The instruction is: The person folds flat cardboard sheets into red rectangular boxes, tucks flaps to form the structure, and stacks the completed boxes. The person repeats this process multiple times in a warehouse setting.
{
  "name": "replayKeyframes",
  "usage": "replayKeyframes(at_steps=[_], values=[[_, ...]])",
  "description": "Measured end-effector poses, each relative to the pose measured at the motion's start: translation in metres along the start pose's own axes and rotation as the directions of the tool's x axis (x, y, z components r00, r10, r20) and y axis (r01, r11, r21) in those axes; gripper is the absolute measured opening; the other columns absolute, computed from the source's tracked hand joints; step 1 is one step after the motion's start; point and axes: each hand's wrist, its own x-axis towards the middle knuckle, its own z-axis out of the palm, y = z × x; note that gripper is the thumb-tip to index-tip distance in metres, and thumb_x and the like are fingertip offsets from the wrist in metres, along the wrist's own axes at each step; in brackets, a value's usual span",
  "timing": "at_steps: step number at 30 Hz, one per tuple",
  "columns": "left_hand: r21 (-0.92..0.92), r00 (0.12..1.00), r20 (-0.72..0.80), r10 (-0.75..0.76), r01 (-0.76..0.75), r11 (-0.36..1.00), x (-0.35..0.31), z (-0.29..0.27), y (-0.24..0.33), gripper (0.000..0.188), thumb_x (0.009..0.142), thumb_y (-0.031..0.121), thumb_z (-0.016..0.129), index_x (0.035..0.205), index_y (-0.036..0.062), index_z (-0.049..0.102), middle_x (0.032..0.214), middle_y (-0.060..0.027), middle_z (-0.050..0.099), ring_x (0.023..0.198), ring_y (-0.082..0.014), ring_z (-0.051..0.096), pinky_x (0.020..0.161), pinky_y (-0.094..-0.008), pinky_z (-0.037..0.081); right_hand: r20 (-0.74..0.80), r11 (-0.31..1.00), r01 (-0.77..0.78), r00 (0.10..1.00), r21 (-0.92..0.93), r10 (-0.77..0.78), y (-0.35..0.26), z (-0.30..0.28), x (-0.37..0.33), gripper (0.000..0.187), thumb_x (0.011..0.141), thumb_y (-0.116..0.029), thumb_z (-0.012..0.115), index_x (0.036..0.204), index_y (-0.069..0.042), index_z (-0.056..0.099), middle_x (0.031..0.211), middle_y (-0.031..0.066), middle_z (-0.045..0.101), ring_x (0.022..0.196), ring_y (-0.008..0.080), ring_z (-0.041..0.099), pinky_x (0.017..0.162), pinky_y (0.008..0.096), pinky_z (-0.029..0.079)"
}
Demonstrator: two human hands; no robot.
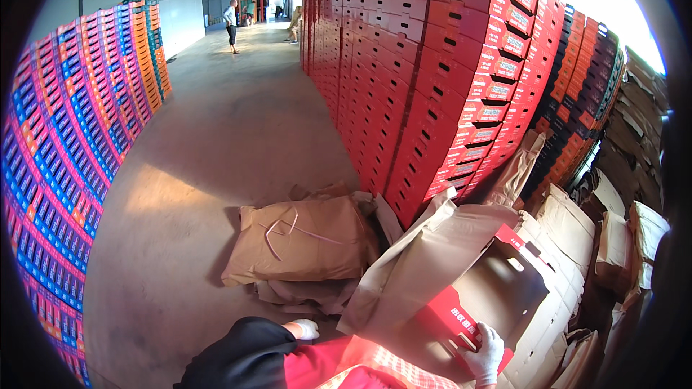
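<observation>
My right hand (pixel 486 356) is grasping an open red carton (pixel 499 292) at four o'clock

The carton is lying with its open side toward me, showing bare brown cardboard inside, part shaded and part lit. Its outside is glossy red with white printing on the near end panel, and an oval handle hole is piercing the far wall. My white-gloved right fingers are gripping the near end's edge at five o'clock. My left hand (pixel 306 329), also gloved in white, is showing only partly past my sleeve between six and seven; I cannot tell what its fingers are doing.

At seven o'clock a brown-paper bundle (pixel 306 241) is lying on the floor (pixel 158 281), a pale strap loosely crossing its top; the wrapping is hiding its contents. Brown wrapping paper (pixel 411 263) is spreading between bundle and carton. At one o'clock red cartons with handle slots (pixel 404 65) are standing in tall stacks, and pink-and-blue crates (pixel 58 180) are rising at nine. I am not seeing into any stacked ones.
</observation>
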Motion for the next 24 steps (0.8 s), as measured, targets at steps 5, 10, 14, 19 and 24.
replayKeyframes(at_steps=[5, 10, 14, 19, 24], values=[[-0.015, 0.996, -0.091, -0.007, 0.006, 1.000, -0.017, 0.005, -0.020, 0.047, 0.089, 0.039, 0.053, 0.118, 0.0061, 0.069, 0.126, -0.0169, 0.065, 0.119, -0.0361, 0.059, 0.102, -0.0444, 0.046, 0.007, 1.000, -0.005, 1.000, 0.005, 0.005, 0.003, 0.001, -0.001, 0.072, 0.049, -0.021, 0.087, 0.115, -0.004, 0.064, 0.104, 0.0140, 0.068, 0.084, 0.0283, 0.067, 0.079, 0.0375, 0.056], [-0.005, 0.989, 0.030, 0.148, -0.148, 0.989, -0.017, 0.039, -0.033, 0.048, 0.091, 0.041, 0.050, 0.119, 0.0075, 0.069, 0.126, -0.0170, 0.065, 0.119, -0.0362, 0.059, 0.102, -0.0440, 0.045, -0.068, 0.998, 0.034, 0.997, 0.043, -0.031, 0.004, 0.002, -0.002, 0.067, 0.048, -0.021, 0.088, 0.109, -0.005, 0.066, 0.100, 0.0131, 0.068, 0.082, 0.0286, 0.068, 0.078, 0.0387, 0.057], [-0.057, 0.961, -0.049, 0.274, -0.276, 0.959, -0.003, 0.079, -0.051, 0.046, 0.090, 0.040, 0.052, 0.119, 0.0080, 0.068, 0.124, -0.0169, 0.066, 0.117, -0.0359, 0.061, 0.099, -0.0428, 0.046, -0.099, 0.999, 0.036, 0.994, 0.004, -0.035, 0.004, 0.004, -0.003, 0.067, 0.048, -0.022, 0.087, 0.110, -0.005, 0.066, 0.095, 0.0113, 0.068, 0.081, 0.0271, 0.067, 0.078, 0.0376, 0.057], [-0.075, 0.973, -0.020, 0.229, -0.230, 0.970, -0.029, 0.111, -0.093, 0.046, 0.090, 0.040, 0.051, 0.119, 0.0082, 0.068, 0.123, -0.0171, 0.066, 0.116, -0.0360, 0.061, 0.098, -0.0429, 0.047, -0.127, 0.998, 0.058, 0.990, 0.010, -0.056, 0.005, 0.006, -0.003, 0.060, 0.050, -0.018, 0.085, 0.106, -0.007, 0.065, 0.089, 0.0096, 0.066, 0.078, 0.0268, 0.064, 0.076, 0.0385, 0.055], [-0.080, 0.995, 0.036, 0.093, -0.090, 0.993, -0.099, 0.123, -0.143, 0.046, 0.091, 0.041, 0.050, 0.119, 0.0083, 0.068, 0.124, -0.0174, 0.066, 0.117, -0.0363, 0.061, 0.099, -0.0434, 0.047, -0.123, 1.000, 0.002, 0.992, -0.023, -0.005, 0.006, 0.011, -0.004, 0.061, 0.053, -0.020, 0.086, 0.109, -0.009, 0.064, 0.092, 0.0092, 0.066, 0.082, 0.0262, 0.065, 0.079, 0.0378, 0.054]])
